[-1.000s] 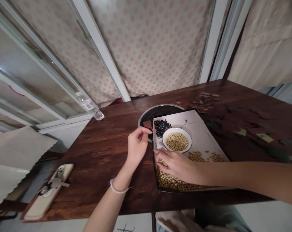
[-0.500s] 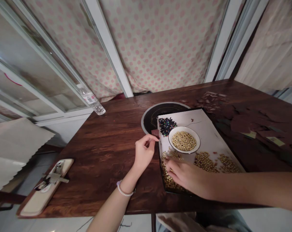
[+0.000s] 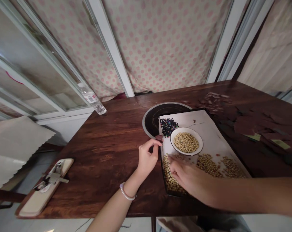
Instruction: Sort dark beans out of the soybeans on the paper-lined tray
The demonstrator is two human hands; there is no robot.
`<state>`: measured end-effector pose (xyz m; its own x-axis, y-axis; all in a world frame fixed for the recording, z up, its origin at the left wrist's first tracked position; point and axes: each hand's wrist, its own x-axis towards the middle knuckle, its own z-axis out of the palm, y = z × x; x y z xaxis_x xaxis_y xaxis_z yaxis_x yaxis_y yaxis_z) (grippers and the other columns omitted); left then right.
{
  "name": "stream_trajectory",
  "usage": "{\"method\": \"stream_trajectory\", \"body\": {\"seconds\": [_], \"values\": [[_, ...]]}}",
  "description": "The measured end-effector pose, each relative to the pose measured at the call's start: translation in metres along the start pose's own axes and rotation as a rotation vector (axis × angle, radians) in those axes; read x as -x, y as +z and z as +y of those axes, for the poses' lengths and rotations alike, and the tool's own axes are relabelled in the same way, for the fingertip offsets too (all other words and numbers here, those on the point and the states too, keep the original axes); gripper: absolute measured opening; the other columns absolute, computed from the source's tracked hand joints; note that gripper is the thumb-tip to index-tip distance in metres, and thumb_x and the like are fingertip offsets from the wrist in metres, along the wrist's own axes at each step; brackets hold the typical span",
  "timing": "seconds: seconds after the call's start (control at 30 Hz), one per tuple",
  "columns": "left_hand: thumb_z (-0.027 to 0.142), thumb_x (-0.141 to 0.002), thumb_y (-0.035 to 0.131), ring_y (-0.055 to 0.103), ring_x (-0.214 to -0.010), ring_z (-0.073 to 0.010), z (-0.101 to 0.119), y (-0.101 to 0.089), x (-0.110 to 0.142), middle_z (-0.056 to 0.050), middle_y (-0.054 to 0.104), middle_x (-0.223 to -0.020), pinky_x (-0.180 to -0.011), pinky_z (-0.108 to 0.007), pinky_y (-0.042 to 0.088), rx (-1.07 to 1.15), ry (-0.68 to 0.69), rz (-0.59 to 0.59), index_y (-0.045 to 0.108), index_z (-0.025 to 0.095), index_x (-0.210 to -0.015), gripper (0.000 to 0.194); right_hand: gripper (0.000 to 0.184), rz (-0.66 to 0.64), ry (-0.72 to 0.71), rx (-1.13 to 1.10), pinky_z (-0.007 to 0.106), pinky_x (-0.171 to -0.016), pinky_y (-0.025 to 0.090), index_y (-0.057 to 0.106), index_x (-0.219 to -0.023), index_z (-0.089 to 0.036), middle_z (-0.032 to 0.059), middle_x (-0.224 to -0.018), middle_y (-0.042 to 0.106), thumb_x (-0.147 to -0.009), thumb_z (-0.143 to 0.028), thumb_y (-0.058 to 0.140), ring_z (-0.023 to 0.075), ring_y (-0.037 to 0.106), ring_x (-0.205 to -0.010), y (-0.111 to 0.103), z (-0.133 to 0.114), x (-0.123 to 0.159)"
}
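A shallow white tray (image 3: 210, 133) lies on the dark wooden table (image 3: 107, 151). Loose tan beans (image 3: 208, 162) cover its near half. A white bowl (image 3: 186, 142) of the same beans stands in it, beside a small heap of dark beads (image 3: 168, 123). My right hand (image 3: 188, 177) lies on the loose beans at the tray's near left corner, fingers curled down among them. My left hand (image 3: 147, 158) rests on the table just left of the tray, fingers curled, thumb and forefinger touching the tray's left edge. A pearl bracelet (image 3: 126, 194) circles that wrist.
A round black plate (image 3: 152, 119) lies partly under the tray's far corner. Torn dark paper scraps (image 3: 247, 120) are scattered over the table's right side. A plastic bottle (image 3: 92, 100) lies at the far left corner. A cream case with metal tools (image 3: 43, 187) sits front left.
My right hand has slid back along the beans toward the tray's near left corner. My left hand stays at the tray's left edge. The view has shifted a little left.
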<state>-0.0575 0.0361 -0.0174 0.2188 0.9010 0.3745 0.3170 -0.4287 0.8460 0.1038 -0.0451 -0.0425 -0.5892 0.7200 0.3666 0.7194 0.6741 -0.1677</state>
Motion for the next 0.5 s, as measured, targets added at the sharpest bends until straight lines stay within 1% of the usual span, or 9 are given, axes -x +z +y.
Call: {"method": "stream_trajectory", "body": {"seconds": [0.03,0.07,0.13,0.2,0.27,0.3,0.37,0.43,0.5], "values": [[0.013,-0.081,0.047,0.064,-0.079,-0.0176,0.0,0.0,0.0,-0.003,0.067,-0.077,-0.077,-0.029,0.048,0.002,0.001,0.001,0.064,0.018,-0.073,0.02,0.037,-0.043,0.025,-0.08,0.036,-0.087,0.051,0.048,-0.111,-0.008,0.0166,-0.109,0.061,-0.077,0.003,0.04,0.024,0.058,-0.106,-0.009,-0.006,0.009],[0.013,-0.081,0.047,0.064,-0.079,-0.0176,0.0,0.0,0.001,-0.003,0.067,-0.077,-0.078,-0.029,0.048,0.006,0.001,0.004,0.064,0.018,-0.073,0.02,0.03,-0.061,0.094,-0.169,0.033,-0.084,0.053,0.051,-0.101,-0.013,0.0122,-0.101,0.064,-0.078,0.002,0.04,0.0204,0.062,-0.098,-0.021,-0.011,0.017],[0.013,-0.081,0.047,0.063,-0.078,-0.0173,0.001,0.0,0.001,-0.003,0.067,-0.077,-0.078,-0.028,0.048,0.015,-0.002,0.01,0.064,0.018,-0.073,0.02,0.021,-0.12,0.171,-0.288,0.031,-0.079,0.055,0.051,-0.091,-0.018,0.0077,-0.094,0.065,-0.081,-0.004,0.04,0.0181,0.064,-0.092,-0.044,-0.014,0.026],[0.013,-0.081,0.047,0.063,-0.078,-0.017,0.002,0.0,0.002,-0.003,0.067,-0.077,-0.078,-0.028,0.048,0.022,-0.009,0.018,0.063,0.018,-0.072,0.019,0.019,-0.028,0.187,-0.304,0.032,-0.076,0.055,0.051,-0.096,-0.02,0.0072,-0.095,0.066,-0.084,-0.011,0.04,0.0191,0.065,-0.089,-0.062,-0.002,0.027],[0.013,-0.081,0.047,0.063,-0.08,-0.0169,0.003,0.001,0.003,-0.003,0.067,-0.079,-0.078,-0.027,0.048,0.024,-0.019,0.036,0.063,0.018,-0.072,0.019,0.022,0.057,0.227,-0.303,0.034,-0.081,0.053,0.048,-0.108,-0.021,0.0089,-0.106,0.064,-0.086,-0.019,0.043,0.0197,0.064,-0.093,-0.07,0.024,0.021],[0.013,-0.081,0.047,0.063,-0.081,-0.017,0.004,0.002,0.003,-0.003,0.068,-0.08,-0.078,-0.027,0.047,0.023,-0.026,0.05,0.063,0.018,-0.073,0.019,0.023,0.105,0.251,-0.306,0.035,-0.084,0.052,0.046,-0.11,-0.021,0.0093,-0.107,0.064,-0.088,-0.021,0.04,0.0196,0.063,-0.097,-0.07,0.039,0.016],[0.014,-0.081,0.047,0.063,-0.081,-0.017,0.004,0.003,0.003,-0.003,0.068,-0.08,-0.077,-0.027,0.047,0.021,-0.042,0.074,0.063,0.018,-0.073,0.018,0.015,0.275,0.399,-0.366,0.039,-0.089,0.048,0.049,-0.1,-0.021,0.0096,-0.111,0.063,-0.089,-0.028,0.041,0.0213,0.059,-0.105,-0.063,0.071,0.004],[0.015,-0.081,0.048,0.064,-0.079,-0.017,0.004,0.004,0.002,-0.002,0.068,-0.077,-0.074,-0.026,0.048,0.024,-0.057,0.085,0.063,0.018,-0.074,0.016,0.015,0.357,0.509,-0.478,0.042,-0.088,0.048,0.048,-0.097,-0.021,0.0098,-0.111,0.063,-0.089,-0.031,0.042,0.0223,0.059,-0.105,-0.05,0.094,-0.007],[0.016,-0.081,0.049,0.064,-0.077,-0.0171,0.004,0.005,0.002,-0.002,0.067,-0.073,-0.072,-0.026,0.049,0.031,-0.065,0.083,0.062,0.018,-0.073,0.016,0.016,0.369,0.527,-0.647,0.041,-0.088,0.048,0.048,-0.096,-0.021,0.009,-0.107,0.064,-0.088,-0.034,0.042,0.0209,0.059,-0.103,-0.038,0.107,-0.015]]}}
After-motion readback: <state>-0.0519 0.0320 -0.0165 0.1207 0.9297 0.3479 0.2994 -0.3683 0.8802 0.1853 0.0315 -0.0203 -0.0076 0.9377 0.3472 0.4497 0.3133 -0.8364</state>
